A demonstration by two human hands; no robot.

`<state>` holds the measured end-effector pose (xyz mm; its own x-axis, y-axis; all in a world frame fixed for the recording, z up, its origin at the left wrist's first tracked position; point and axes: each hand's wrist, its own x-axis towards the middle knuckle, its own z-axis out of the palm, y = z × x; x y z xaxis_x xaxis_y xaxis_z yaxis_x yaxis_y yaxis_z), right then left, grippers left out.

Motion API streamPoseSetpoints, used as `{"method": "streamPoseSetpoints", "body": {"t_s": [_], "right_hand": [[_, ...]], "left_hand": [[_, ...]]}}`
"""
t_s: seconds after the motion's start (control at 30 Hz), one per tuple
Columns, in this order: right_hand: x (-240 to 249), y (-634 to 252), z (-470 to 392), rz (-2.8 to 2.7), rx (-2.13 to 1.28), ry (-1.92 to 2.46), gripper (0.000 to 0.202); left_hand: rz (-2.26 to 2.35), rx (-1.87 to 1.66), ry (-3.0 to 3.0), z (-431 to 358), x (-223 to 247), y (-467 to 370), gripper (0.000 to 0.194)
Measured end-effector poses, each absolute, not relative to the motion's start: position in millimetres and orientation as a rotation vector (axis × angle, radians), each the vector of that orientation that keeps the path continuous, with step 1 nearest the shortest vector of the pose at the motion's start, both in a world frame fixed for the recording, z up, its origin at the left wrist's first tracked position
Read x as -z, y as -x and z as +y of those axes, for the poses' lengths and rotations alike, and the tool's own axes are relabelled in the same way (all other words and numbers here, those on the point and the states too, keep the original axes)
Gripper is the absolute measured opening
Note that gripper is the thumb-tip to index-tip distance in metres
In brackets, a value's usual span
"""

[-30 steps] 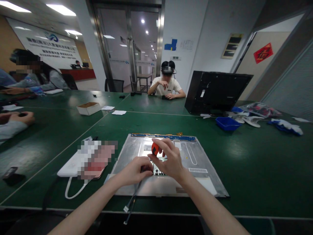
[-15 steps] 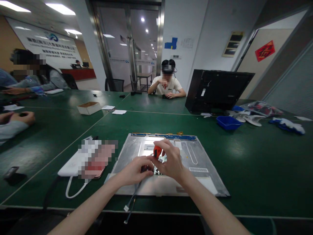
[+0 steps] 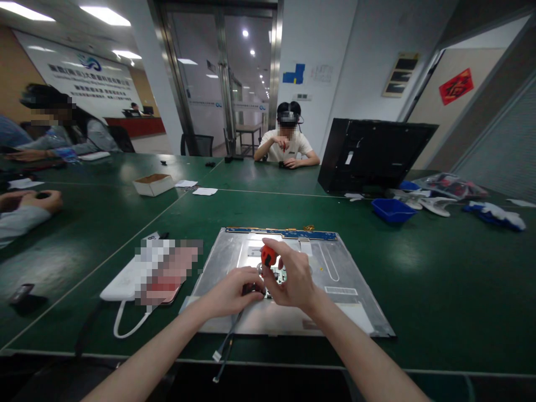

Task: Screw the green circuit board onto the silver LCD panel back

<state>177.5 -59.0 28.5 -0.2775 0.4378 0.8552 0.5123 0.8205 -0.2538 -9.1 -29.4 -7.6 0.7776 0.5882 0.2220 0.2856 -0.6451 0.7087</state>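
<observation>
My right hand (image 3: 295, 273) grips the orange and black handle of a screwdriver (image 3: 268, 255), held upright over a small circuit board (image 3: 276, 276). The screwdriver's shaft and tip are mostly hidden by my fingers. The board lies on a flat silver display panel (image 3: 335, 304) with a blue circuit strip (image 3: 276, 233) along its far edge. My left hand (image 3: 234, 287) rests on the panel beside the board, its fingers curled in; what they hold is hidden. From beneath it, dark cables (image 3: 229, 338) with white connectors run over the panel's near edge.
Left of the panel lie a white power bank (image 3: 121, 279) with its cable and a pinkish phone (image 3: 178, 279). Farther off stand a small open box (image 3: 153, 185), a black monitor (image 3: 377, 156) and a blue tray (image 3: 393, 210). Other people sit across and at the left.
My right thumb and fingers have shifted on the screwdriver handle, which now stands slightly higher and a little left. The left hand stays almost where it was.
</observation>
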Motion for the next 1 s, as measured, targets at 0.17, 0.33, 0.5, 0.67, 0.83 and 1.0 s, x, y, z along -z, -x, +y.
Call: {"method": "streamPoseSetpoints", "body": {"t_s": [0.17, 0.33, 0.5, 0.67, 0.83, 1.0], "right_hand": [[-31.1, -175.4, -55.8, -1.898, 0.126, 0.687, 0.046], [-32.1, -175.3, -55.8, -1.898, 0.143, 0.675, 0.050], [-31.5, -175.7, -56.1, -1.904, 0.142, 0.673, 0.053], [-31.2, -175.2, -56.2, -1.915, 0.139, 0.688, 0.048], [-28.9, -176.3, -57.6, -1.901, 0.143, 0.719, 0.047], [-28.0, -177.9, -56.5, -1.913, 0.137, 0.724, 0.048]], "left_hand": [[0.659, -0.598, -2.306, -29.3, 11.1, 9.7, 0.001], [0.681, -0.599, -2.306, -29.6, 14.0, 10.4, 0.002], [0.664, -0.607, -2.314, -29.9, 13.0, 10.4, 0.003], [0.633, -0.647, -2.306, -30.4, 12.0, 9.7, 0.004], [0.636, -0.618, -2.297, -30.3, 12.5, 9.8, 0.005], [0.663, -0.581, -2.286, -29.1, 16.1, 11.5, 0.006]]}}
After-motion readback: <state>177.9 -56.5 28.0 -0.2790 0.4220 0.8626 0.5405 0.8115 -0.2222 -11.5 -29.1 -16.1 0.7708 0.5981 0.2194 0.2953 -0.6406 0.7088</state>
